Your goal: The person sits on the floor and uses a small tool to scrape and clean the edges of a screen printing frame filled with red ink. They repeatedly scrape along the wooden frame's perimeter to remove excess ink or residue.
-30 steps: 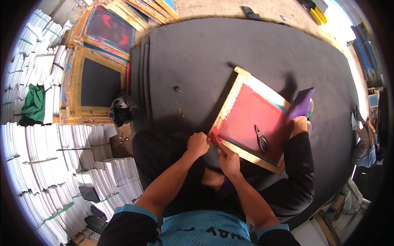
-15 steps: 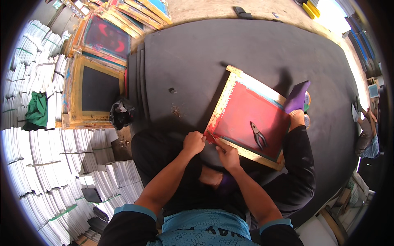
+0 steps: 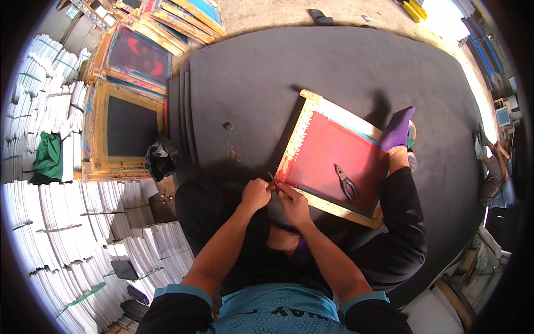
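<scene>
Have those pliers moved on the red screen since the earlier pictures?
No: judged against the wooden frame, the pliers lie on the same part of the red screen.

At eight to nine o'clock, stacks of white sheets (image 3: 58,203) are bound with green bands (image 3: 88,294), and a green cloth (image 3: 48,156) is draped there at nine. A black plastic bag (image 3: 161,157) is set nearer the middle, just beside a dark-panelled wooden frame (image 3: 132,128). Another frame, marked with pink crescents (image 3: 139,55), is seen at ten; more frames (image 3: 189,20) are piled at eleven. A small dark lump (image 3: 228,126) is left on the black mat (image 3: 334,61) at half past ten. Yellow objects (image 3: 415,11) are seen at half past one, a co-worker (image 3: 494,178) at three.
</scene>
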Demonstrator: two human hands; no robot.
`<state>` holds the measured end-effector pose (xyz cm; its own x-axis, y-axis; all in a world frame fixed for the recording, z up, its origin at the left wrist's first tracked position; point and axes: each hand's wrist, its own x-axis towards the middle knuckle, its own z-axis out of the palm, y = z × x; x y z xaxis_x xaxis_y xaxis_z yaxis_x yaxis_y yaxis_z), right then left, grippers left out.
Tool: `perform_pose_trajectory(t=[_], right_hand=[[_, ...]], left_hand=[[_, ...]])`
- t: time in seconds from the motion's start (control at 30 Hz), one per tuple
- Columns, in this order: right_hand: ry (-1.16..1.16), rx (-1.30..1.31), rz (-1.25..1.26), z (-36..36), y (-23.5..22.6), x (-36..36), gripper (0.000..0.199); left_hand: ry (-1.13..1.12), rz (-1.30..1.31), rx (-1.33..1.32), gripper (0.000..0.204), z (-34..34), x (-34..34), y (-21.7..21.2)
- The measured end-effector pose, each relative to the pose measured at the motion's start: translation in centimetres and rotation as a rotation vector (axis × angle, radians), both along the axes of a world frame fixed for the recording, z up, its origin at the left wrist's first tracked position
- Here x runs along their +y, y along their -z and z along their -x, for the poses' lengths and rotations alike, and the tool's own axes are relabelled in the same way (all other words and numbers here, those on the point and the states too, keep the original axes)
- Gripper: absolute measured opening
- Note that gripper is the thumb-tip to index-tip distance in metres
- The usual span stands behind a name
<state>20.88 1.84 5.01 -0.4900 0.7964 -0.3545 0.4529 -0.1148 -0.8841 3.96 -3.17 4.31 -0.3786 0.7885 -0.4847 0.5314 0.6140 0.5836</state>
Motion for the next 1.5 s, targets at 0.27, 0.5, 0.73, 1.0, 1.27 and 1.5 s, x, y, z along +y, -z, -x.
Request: perform_pose_trajectory(t=[0.27, 0.5, 0.73, 1.0, 1.27, 1.5], right_hand=[[-0.154, -0.243, -0.516, -4.4, -3.0, 1.4, 0.032], [-0.199, -0.362, -0.489, -2.8, -3.7, 2.1, 0.030], [-0.235, -0.419, -0.512, -2.2, -4.5, 2.2, 0.031], [-0.460, -0.640, -0.803, -2.1, -3.3, 1.6, 0.031], [-0.309, -0.318, -0.597, -3.0, -2.0, 2.8, 0.032], [-0.309, -0.227, -0.590, -3.8, -0.7, 3.8, 0.034]], left_hand=[[-0.053, 0.048, -0.023, 0.034, -0.2, 1.1, -0.5], [-0.038, 0.118, -0.019, 0.038, -0.7, 1.5, -2.7], [-0.009, 0.043, -0.002, 0.032, -0.7, 1.4, -1.9], [0.034, -0.010, 0.087, 0.029, -1.2, 1.3, -0.1], [0.071, 0.021, 0.093, 0.035, -1.0, 1.5, -1.6], [0.084, -0.008, 0.091, 0.034, -0.7, 1.4, -0.8]])
